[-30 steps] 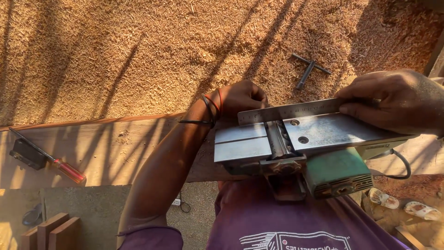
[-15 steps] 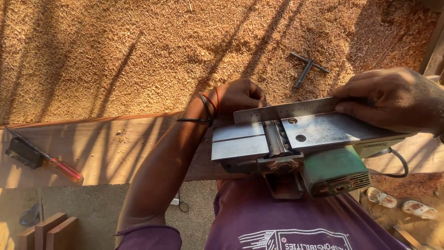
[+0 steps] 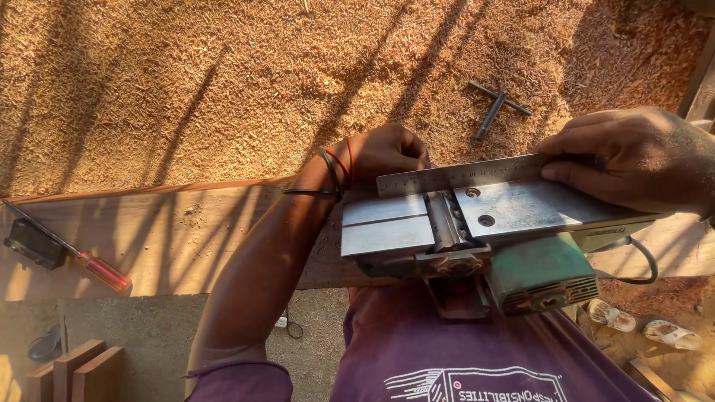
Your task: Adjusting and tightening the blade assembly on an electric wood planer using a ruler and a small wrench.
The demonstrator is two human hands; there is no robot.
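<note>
On a long wooden plank rests an upturned green electric planer with a bare metal sole, its far end gripped by the closed left hand, while the right hand presses a steel ruler edgewise onto the sole, fingers together.

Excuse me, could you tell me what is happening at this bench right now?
A person has a green electric planer turned sole-up against their body. The right hand presses a steel ruler on edge along the planer's metal sole, while the left hand grips the far side of the tool. A red-handled screwdriver lies on the wooden plank, and a T-shaped wrench lies in the sawdust beyond.
</note>
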